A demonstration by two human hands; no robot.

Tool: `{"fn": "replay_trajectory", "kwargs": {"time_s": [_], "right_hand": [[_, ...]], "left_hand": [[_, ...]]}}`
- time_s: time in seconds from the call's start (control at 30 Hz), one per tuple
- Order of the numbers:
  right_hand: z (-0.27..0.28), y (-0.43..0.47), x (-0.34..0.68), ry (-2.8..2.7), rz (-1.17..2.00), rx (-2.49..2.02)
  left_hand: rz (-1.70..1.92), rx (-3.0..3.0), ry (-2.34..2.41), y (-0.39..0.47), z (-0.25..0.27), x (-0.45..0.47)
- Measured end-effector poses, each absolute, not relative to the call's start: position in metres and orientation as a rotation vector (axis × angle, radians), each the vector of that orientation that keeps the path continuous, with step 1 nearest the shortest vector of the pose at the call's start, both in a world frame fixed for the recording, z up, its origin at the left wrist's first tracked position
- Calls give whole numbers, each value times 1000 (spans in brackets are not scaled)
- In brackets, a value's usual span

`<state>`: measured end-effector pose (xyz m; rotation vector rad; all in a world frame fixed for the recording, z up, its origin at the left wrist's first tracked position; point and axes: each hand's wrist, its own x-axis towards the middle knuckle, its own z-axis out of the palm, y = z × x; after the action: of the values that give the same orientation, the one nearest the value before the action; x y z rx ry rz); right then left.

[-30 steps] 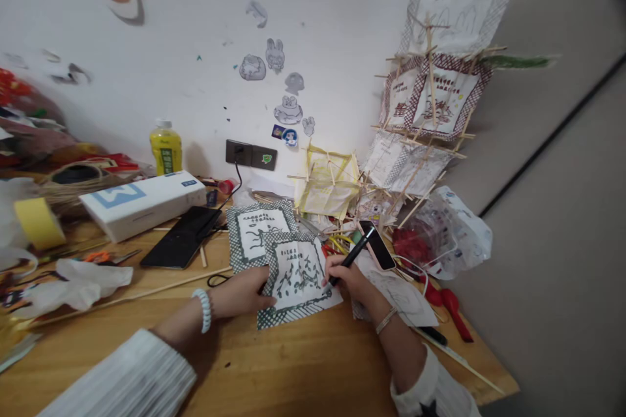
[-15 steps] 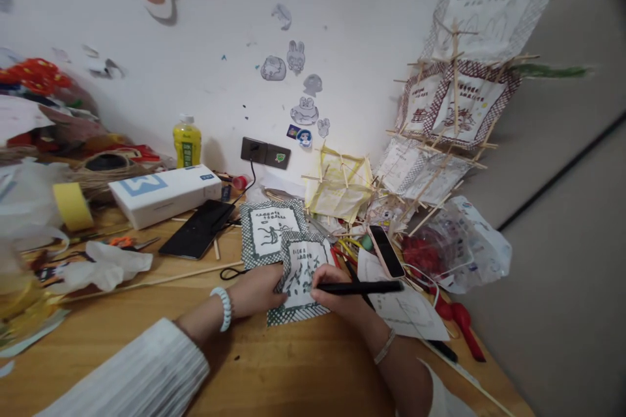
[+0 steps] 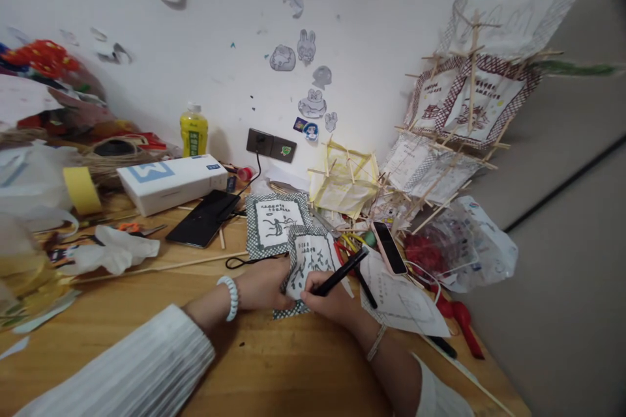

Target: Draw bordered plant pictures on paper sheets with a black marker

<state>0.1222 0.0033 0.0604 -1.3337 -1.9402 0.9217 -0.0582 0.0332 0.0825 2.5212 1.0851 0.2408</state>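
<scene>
Pinching a black cylindrical pen point(image 3: 342, 270), the right hand point(image 3: 330, 300) lies over a green-bordered white paper sheet point(image 3: 311, 253) — inward from the right edge of the brown wooden surface point(image 3: 274, 368) — while the left hand point(image 3: 267, 283) touches its left side, finger spread unclear.

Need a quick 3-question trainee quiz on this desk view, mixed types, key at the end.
1. Which hand, at the front bordered sheet, holds the black pen?
2. True or false: in the picture, the pink-edged phone lies to the left of the white box.
3. What does the left hand touch?
A) the yellow tape roll
B) the front bordered sheet
C) the drink bottle

Key:
1. The right hand.
2. False; the phone lies to the right of the box.
3. B.
</scene>
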Motion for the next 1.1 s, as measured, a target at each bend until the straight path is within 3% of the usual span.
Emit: {"fn": "replay_trajectory", "kwargs": {"time_s": [1.1], "right_hand": [[56,9,133,-1870,935,-1310]], "left_hand": [[183,2564,1051,35,82,-58]]}}
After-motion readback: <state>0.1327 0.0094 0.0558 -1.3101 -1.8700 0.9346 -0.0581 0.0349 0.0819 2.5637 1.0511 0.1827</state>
